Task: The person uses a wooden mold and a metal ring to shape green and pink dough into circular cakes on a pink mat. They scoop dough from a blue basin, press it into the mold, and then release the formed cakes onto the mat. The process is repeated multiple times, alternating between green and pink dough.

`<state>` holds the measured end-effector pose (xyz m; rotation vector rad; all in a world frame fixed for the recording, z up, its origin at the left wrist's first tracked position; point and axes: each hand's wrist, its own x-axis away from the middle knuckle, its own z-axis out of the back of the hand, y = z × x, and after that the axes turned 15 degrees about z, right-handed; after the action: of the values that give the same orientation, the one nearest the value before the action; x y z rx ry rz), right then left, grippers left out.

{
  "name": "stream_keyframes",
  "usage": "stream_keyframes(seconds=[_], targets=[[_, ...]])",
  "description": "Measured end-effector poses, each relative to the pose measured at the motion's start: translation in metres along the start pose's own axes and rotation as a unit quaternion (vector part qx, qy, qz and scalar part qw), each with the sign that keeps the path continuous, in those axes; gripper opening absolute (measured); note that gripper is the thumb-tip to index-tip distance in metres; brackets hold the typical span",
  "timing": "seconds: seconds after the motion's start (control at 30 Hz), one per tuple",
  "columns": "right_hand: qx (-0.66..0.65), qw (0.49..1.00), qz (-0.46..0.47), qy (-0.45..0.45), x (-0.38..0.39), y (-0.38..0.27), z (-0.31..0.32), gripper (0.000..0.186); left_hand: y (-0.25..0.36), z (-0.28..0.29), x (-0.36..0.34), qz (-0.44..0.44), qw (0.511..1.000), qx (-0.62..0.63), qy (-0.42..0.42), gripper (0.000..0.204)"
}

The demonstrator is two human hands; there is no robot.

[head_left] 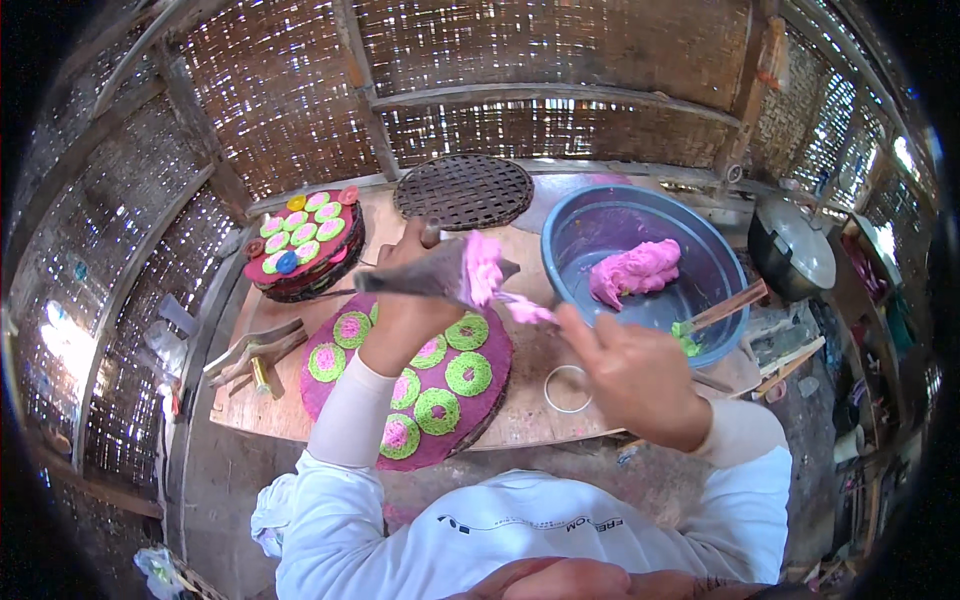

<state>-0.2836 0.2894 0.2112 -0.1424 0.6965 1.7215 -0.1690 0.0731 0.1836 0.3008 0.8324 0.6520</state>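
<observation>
My left hand point(408, 310) is closed around a dark wooden tool point(415, 277), held above the table. Pink dough point(483, 268) clings to the tool's right end. My right hand point(640, 375) grips a thin, pink-smeared utensil point(528, 309) whose tip reaches that dough; its exact kind is hidden by dough and fingers. Below my left forearm lies a round purple mat point(490, 345) bearing several green stringy rings point(437, 410), some with pink centres. Right of my hands, a large blue basin point(722, 338) holds a lump of pink dough point(635, 272).
A wooden paddle point(728, 303) with green dough leans in the basin. A white ring point(568, 389) and a forked wooden piece point(257, 358) lie on the table. At the back stand stacked trays of rings point(305, 240) and a woven tray point(464, 190); a lidded pot point(795, 245) is far right.
</observation>
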Motion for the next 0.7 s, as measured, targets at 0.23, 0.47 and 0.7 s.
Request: stream_keyframes(seconds=[0.23, 0.47, 0.7], targets=[[-0.205, 0.938, -0.108, 0.258, -0.006, 0.013, -0.029, 0.022, -0.025, -0.042, 0.005, 0.138, 0.888, 0.418, 0.135, 0.038], [-0.262, 0.926, -0.149, 0.227, -0.005, -0.027, -0.057, 0.021, -0.02, -0.051, 0.001, 0.125, 0.882, 0.443, 0.104, 0.033], [-0.294, 0.912, -0.185, 0.217, -0.004, 0.004, -0.049, 0.02, -0.019, -0.052, 0.003, -0.061, 0.969, 0.119, 0.206, 0.029]])
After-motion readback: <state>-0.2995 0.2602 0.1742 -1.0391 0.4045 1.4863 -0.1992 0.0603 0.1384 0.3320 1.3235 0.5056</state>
